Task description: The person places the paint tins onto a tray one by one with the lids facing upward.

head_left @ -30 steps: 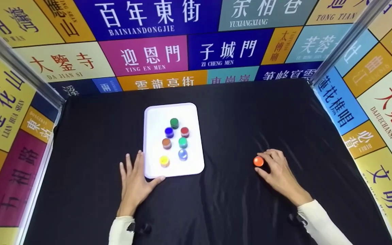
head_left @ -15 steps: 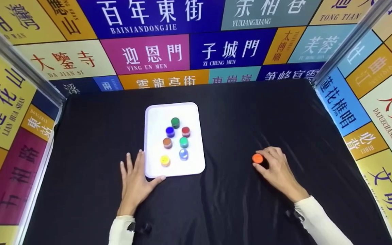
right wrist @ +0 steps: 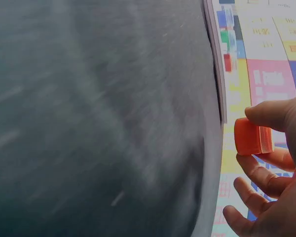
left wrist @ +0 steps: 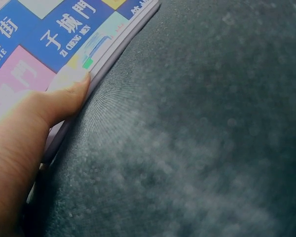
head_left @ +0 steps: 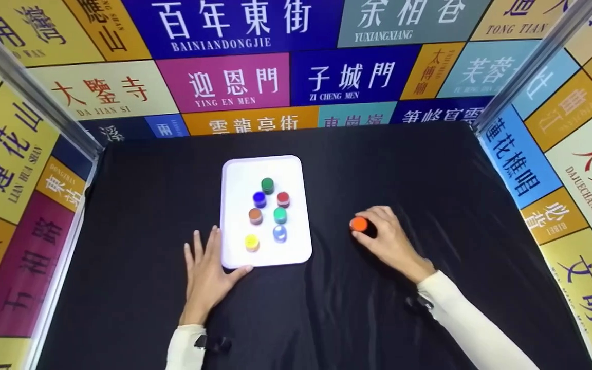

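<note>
My right hand [head_left: 389,239] pinches a small orange-lidded paint pot [head_left: 358,224] between thumb and fingers, right of the tray. In the right wrist view the paint pot [right wrist: 251,137] lies between the thumb and the index and middle fingers; the other fingers are loosely bent. A white tray [head_left: 234,180] lies left of centre, bearing several small pots with green, blue, red, brown, teal, pale blue and yellow tops. My left hand [head_left: 208,280] rests at its near left corner, fingers straight along the left side. In the left wrist view the thumb [left wrist: 71,98] touches the rim.
Black cloth [head_left: 337,298] covers the table, lightly creased. A wall of coloured panels with printed characters [head_left: 224,82] stands at the back, with similar panels on both sides. Metal posts [head_left: 527,67] mark the back corners.
My right hand has lifted the orange paint pot and carried it left and slightly away from me, closer to the tray. The left hand has stayed at the tray's corner.
</note>
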The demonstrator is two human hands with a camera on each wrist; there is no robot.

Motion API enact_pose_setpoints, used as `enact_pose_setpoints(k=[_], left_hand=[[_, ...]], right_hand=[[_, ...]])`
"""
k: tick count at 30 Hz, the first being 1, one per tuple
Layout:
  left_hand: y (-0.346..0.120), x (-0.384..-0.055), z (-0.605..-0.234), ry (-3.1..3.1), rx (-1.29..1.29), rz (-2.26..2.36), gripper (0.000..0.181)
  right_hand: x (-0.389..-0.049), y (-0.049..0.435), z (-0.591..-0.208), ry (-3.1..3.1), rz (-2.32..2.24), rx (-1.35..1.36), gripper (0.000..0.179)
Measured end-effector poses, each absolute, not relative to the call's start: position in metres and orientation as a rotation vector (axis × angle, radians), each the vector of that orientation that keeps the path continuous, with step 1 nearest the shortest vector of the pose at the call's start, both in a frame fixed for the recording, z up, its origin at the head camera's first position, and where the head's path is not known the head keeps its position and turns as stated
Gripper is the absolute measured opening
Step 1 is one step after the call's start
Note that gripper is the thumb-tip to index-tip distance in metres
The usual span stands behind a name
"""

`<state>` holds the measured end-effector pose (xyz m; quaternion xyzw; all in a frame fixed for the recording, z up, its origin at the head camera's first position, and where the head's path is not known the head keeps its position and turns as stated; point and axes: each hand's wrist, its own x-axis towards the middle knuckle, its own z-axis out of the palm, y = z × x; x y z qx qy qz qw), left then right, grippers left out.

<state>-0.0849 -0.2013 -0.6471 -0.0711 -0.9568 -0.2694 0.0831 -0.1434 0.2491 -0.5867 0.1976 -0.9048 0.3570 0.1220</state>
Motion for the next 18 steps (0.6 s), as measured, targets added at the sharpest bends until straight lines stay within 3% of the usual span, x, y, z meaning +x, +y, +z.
enact_pose_setpoints(k=[18], left_hand=[[-0.202, -0.086, -0.646, -2.888, -0.190, -0.809, 0.124]], right_hand=[[-0.192, 0.191, -0.592, -2.682, 1.186, 0.506, 0.039]])
